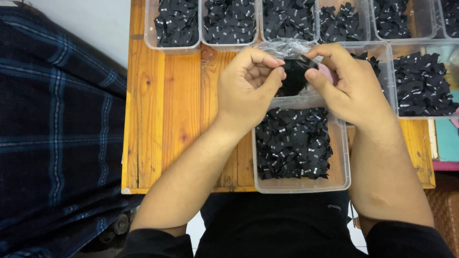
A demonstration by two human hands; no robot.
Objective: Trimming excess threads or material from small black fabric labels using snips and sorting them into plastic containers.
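My left hand (247, 86) and my right hand (349, 83) meet above a clear plastic tub (340, 179) full of small black fabric labels (292, 143). Between their fingertips they pinch a bunch of black labels (294, 76) inside a crinkled clear plastic bag (287, 48). The thumb and fingers of both hands are closed on the bag and bunch. The tub sits at the front edge of a wooden table (167, 110).
A row of clear tubs with black labels lines the table's far edge (177, 24), with another tub at the right (420, 83). Dark blue plaid cloth (52, 138) lies to the left of the table. A teal and pink object (447, 141) shows at the right edge.
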